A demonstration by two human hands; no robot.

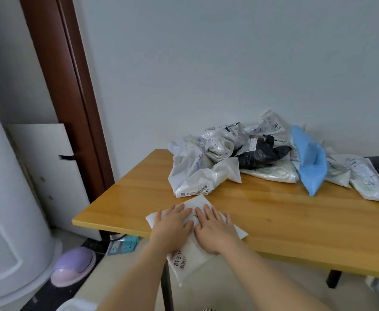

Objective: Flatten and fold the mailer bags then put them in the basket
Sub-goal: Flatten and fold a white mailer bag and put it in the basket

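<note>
- a white mailer bag (197, 254) is pressed on the near edge of the table (285, 221), one end overhanging.
- both the left hand (172, 225) and the right hand (215, 230) are laid flat on it, fingers straight, nothing grasped.
- the film is judged light, limp and slippery; its edges are best pinched for folding.

We have only one view, a wide-angle camera on the person's head, looking forward and down over the near edge of the wooden table (273, 212). It sits close above the forearms, with the wall (206, 63) beyond.
</note>
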